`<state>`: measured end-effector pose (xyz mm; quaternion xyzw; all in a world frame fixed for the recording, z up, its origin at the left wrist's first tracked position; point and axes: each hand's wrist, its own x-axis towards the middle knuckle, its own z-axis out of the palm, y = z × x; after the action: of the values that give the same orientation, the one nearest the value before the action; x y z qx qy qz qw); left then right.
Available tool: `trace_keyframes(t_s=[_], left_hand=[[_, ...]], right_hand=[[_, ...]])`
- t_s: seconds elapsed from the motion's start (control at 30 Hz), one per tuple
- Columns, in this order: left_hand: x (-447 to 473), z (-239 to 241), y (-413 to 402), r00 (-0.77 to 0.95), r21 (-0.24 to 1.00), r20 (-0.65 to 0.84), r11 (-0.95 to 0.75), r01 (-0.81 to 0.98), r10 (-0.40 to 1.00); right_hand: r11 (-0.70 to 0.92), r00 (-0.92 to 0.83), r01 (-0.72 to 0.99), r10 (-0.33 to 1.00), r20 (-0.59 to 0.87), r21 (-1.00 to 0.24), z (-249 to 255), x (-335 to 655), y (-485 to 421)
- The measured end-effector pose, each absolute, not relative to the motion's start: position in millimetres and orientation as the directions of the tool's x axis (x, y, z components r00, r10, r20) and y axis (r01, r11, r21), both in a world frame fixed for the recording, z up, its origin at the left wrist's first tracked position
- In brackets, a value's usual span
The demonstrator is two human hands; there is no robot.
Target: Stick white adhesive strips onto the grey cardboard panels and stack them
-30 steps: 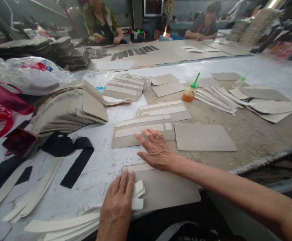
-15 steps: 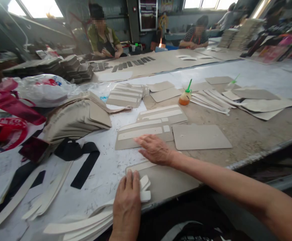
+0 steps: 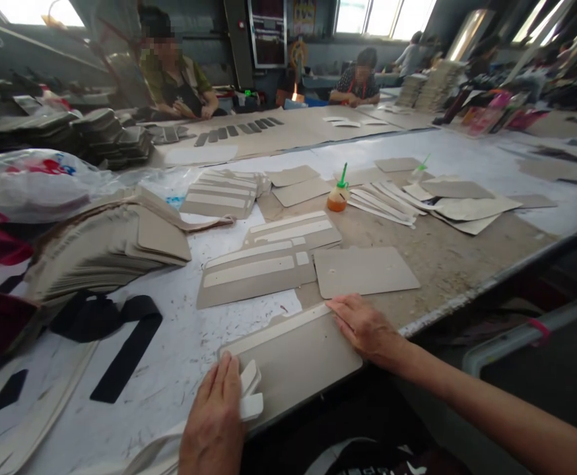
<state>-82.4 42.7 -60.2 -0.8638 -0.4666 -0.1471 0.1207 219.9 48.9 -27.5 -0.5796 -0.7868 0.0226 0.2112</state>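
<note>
A grey-beige panel (image 3: 298, 363) lies in front of me at the table's near edge, with a long off-white strip (image 3: 278, 331) along its far side. My right hand (image 3: 368, 330) rests on the panel's right end, its fingers stretched out at the end of the strip. Over the panel's left corner, my left hand (image 3: 214, 409) grips a bundle of off-white strips (image 3: 253, 404); their ends stick out beside the fingers. Its fingertips touch the panel's left edge. Beyond lie a panel with strips on it (image 3: 249, 290) and a plain panel (image 3: 368, 272).
A fanned stack of panels (image 3: 105, 244) and black straps (image 3: 127, 349) lie to the left. A glue bottle (image 3: 338, 198) with a green nozzle stands behind the panels, beside loose strips (image 3: 387, 203). Two people (image 3: 177, 72) sit across the table.
My right hand has moved from the panel with strips beyond, down to the right end of the near panel. My left hand stays at that panel's left end. The view has turned right.
</note>
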Motion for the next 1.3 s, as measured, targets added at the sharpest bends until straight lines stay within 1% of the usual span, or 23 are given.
trace_keyframes(t_s=[0.1,0.2,0.3,0.37,0.4,0.43,0.5,0.53,0.57,0.6,0.63,0.67,0.7,0.73,0.77,0.8,0.83,0.87,0.93,0.97,1.07,1.2,1.3], left_hand=[[-80,-63,42,0.502,-0.097,0.381,-0.507,0.857,0.776],[-77,-62,43,0.514,-0.123,0.404,-0.512,0.85,0.757],[-76,-60,44,0.535,-0.13,0.408,-0.533,0.836,0.74],[-78,-59,44,0.53,-0.089,0.381,-0.54,0.837,0.758],[-80,-58,44,0.518,-0.049,0.361,-0.539,0.841,0.775],[-82,-56,45,0.502,0.011,0.339,-0.537,0.844,0.796],[-88,-47,46,0.407,0.2,0.294,-0.472,0.858,0.865],[-91,-39,47,0.307,0.322,0.265,-0.384,0.866,0.914],[-94,-28,48,0.174,0.454,0.219,-0.258,0.853,0.96],[-96,-16,49,-0.017,0.581,0.164,-0.082,0.81,0.986],[-98,-1,48,-0.156,0.682,0.063,0.072,0.728,0.986],[-98,14,47,-0.257,0.775,-0.022,0.179,0.606,0.966],[-97,28,44,-0.289,0.842,-0.111,0.244,0.481,0.951],[-94,41,41,-0.28,0.9,-0.185,0.277,0.337,0.942],[-90,52,36,-0.241,0.935,-0.271,0.314,0.164,0.932],[-85,59,31,-0.161,0.93,-0.363,0.366,-0.01,0.918],[-80,62,26,-0.067,0.889,-0.44,0.424,-0.171,0.896],[-75,62,21,0.024,0.824,-0.5,0.484,-0.295,0.866],[-67,54,12,0.147,0.722,-0.525,0.531,-0.443,0.838],[-63,48,8,0.173,0.693,-0.521,0.532,-0.487,0.836],[-58,34,-2,0.168,0.653,-0.499,0.496,-0.573,0.85],[-52,33,-13,0.191,0.591,-0.552,0.542,-0.598,0.812],[-48,34,-18,0.189,0.579,-0.587,0.571,-0.581,0.787]], right_hand=[[0.328,-0.243,0.903,0.922,0.302,-0.277,-29,210,56],[0.331,-0.269,0.906,0.931,0.248,-0.263,-29,202,67],[0.333,-0.305,0.926,0.938,0.164,-0.179,-26,197,78],[0.331,-0.318,0.937,0.941,0.119,-0.114,-24,196,82],[0.327,-0.318,0.941,0.942,0.106,-0.084,-22,197,82],[0.319,-0.312,0.946,0.945,0.099,-0.055,-21,198,82],[0.281,-0.278,0.96,0.955,0.105,-0.011,-19,204,79],[0.253,-0.251,0.967,0.96,0.123,-0.004,-18,208,77],[0.229,-0.224,0.973,0.962,0.153,-0.015,-17,212,75],[0.218,-0.206,0.975,0.96,0.191,-0.047,-16,215,73],[0.223,-0.195,0.97,0.952,0.234,-0.099,-13,217,71],[0.242,-0.189,0.954,0.943,0.274,-0.174,-10,217,69],[0.268,-0.185,0.925,0.937,0.297,-0.27,-6,214,67],[0.288,-0.181,0.878,0.939,0.293,-0.382,-1,208,65],[0.289,-0.177,0.815,0.95,0.258,-0.502,4,200,62],[0.271,-0.185,0.737,0.962,0.202,-0.619,10,189,59],[0.24,-0.207,0.653,0.969,0.135,-0.718,16,177,56],[0.202,-0.245,0.57,0.967,0.07,-0.796,21,164,52],[0.143,-0.338,0.431,0.941,-0.013,-0.891,29,139,43],[0.122,-0.378,0.379,0.925,-0.033,-0.917,32,128,38],[0.059,-0.44,0.275,0.895,-0.071,-0.96,31,105,25],[0.0,-0.416,0.269,0.902,-0.116,-0.963,22,94,10],[0.014,-0.371,0.269,0.924,-0.09,-0.963,15,88,4]])
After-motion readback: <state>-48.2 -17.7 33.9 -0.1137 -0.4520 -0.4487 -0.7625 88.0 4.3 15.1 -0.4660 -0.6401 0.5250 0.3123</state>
